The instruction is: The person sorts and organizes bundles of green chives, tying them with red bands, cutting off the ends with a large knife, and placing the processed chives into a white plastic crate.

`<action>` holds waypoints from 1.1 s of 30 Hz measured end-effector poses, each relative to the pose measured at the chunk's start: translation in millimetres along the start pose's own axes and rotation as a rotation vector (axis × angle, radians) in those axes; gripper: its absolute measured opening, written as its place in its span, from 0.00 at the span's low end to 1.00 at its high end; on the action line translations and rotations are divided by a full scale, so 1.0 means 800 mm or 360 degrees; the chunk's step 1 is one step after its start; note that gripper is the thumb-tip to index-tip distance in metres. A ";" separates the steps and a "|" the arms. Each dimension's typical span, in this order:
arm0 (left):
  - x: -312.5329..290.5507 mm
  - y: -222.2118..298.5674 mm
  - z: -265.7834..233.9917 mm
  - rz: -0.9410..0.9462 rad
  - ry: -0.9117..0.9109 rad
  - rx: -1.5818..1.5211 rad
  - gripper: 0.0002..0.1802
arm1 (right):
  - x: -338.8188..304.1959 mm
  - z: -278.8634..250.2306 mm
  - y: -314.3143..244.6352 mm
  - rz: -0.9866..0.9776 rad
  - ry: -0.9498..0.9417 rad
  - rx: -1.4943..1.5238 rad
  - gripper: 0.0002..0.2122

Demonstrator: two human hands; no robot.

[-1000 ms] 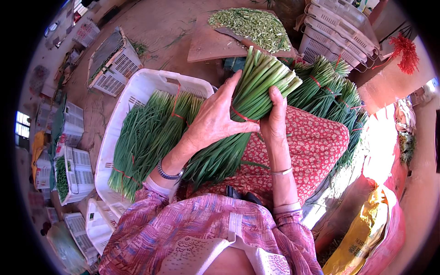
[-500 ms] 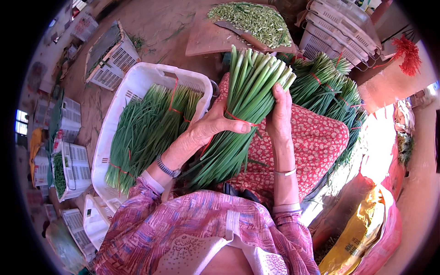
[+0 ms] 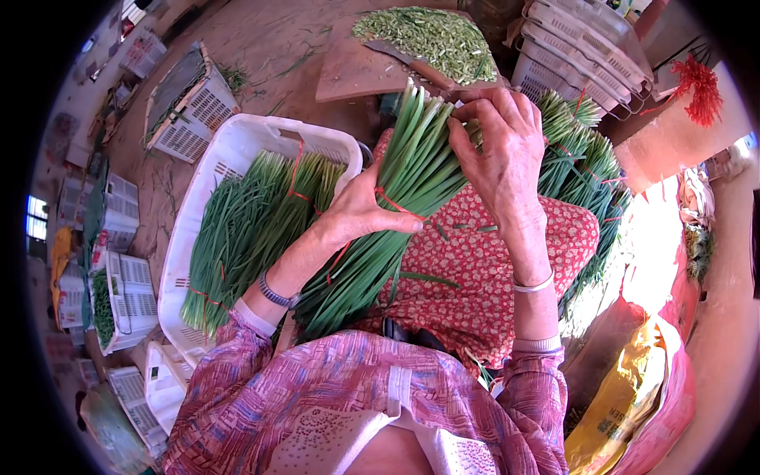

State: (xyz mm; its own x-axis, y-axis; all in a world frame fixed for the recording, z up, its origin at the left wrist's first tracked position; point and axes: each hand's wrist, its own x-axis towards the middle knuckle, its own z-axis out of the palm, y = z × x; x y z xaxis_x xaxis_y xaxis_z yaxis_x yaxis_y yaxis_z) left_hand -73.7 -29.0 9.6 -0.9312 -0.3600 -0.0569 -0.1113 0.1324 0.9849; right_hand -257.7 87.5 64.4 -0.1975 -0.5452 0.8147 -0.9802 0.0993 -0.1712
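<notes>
Garlic-chive bundle (image 3: 419, 174) | clasped in left hand (image 3: 360, 210) | long axis: cut ends (image 3: 425, 107) far-right, leaf tips (image 3: 321, 313) near-left | right hand (image 3: 507, 146) nearer cut ends, curled; hold unclear

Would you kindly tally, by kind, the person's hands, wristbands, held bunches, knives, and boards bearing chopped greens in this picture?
Left hand and right hand: 2
Dark wristband and pale wristband: 2
Held bunch of green stalks: 1
Knife: 1
Board bearing chopped greens: 1
Total: 7

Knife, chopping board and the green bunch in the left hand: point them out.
Knife (image 3: 426, 70), head view: wooden handle.
Chopping board (image 3: 348, 70), head view: bare left part.
Green bunch (image 3: 415, 161), head view: its upper stems.
</notes>
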 end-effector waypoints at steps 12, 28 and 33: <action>-0.009 -0.021 0.018 0.0094 0.0075 0.0254 0.51 | 0.009 -0.018 0.057 0.0475 -0.0385 0.0507 0.14; -0.007 -0.031 0.030 0.0065 0.0139 0.0541 0.51 | -0.010 0.009 0.043 -0.0093 -0.0641 0.0084 0.09; -0.008 -0.039 0.033 0.0082 0.0188 0.0620 0.51 | -0.007 0.024 0.072 0.0077 -0.0326 -0.0217 0.09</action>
State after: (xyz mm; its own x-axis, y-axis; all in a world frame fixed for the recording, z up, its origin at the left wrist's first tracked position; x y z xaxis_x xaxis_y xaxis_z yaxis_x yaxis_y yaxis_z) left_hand -73.4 -6.8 -25.2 -0.8953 -0.4444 0.0323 -0.2100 0.4848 0.8491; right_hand -313.0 80.5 39.1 -0.2511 -0.6931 0.6757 -0.9651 0.2331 -0.1196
